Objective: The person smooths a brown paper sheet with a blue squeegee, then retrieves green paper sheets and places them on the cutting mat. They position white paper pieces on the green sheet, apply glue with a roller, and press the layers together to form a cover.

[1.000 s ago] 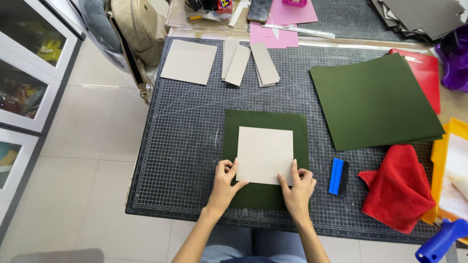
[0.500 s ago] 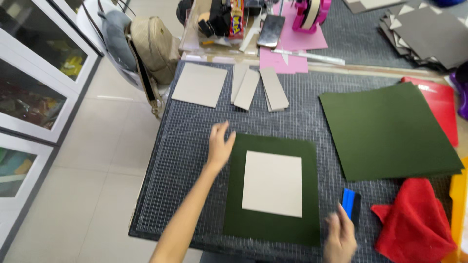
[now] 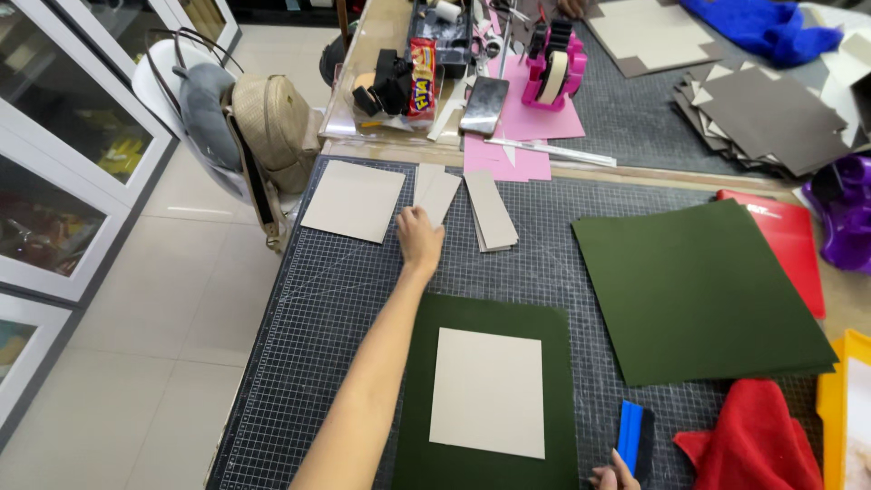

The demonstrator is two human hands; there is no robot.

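On gridded cutting mat (image 3: 345,299), left hand (image 3: 419,238) open touching grey strips (image 3: 437,192), right hand (image 3: 613,475) unclear, tiled floor (image 3: 154,345).

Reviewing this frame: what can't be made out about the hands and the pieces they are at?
- Right hand, head view: cut off by the bottom edge; only fingertips show beside the blue scraper, so grip and contact are unclear.
- Left hand: seen from the back, so whether its fingers pinch the narrow grey strip or only touch it is hidden.
- Green sheet: its lower edge is cut off by the frame.
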